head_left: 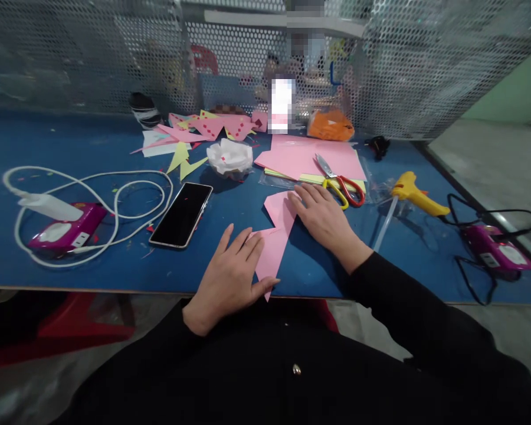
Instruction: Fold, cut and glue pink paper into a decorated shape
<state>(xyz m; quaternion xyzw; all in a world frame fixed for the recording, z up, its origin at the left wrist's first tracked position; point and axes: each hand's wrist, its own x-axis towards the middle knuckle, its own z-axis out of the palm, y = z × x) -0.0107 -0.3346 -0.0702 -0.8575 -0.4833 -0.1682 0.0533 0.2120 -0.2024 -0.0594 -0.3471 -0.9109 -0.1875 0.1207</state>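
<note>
A cut piece of pink paper with a notch on its left side lies at the table's front edge, one pointed end reaching over that edge. My left hand rests flat on its lower left part, fingers spread and thumb across the paper near the tip. On the upper right end of the paper lie the fingertips of my right hand, stretched out flat. Just beyond the right hand are scissors with red and yellow handles, their blades over a stack of pink sheets.
Left of my hands are a phone and a purple power socket with a looped white cable. Behind sit a white paper bowl and pink and yellow cutouts. To the right are a yellow glue gun and another purple socket.
</note>
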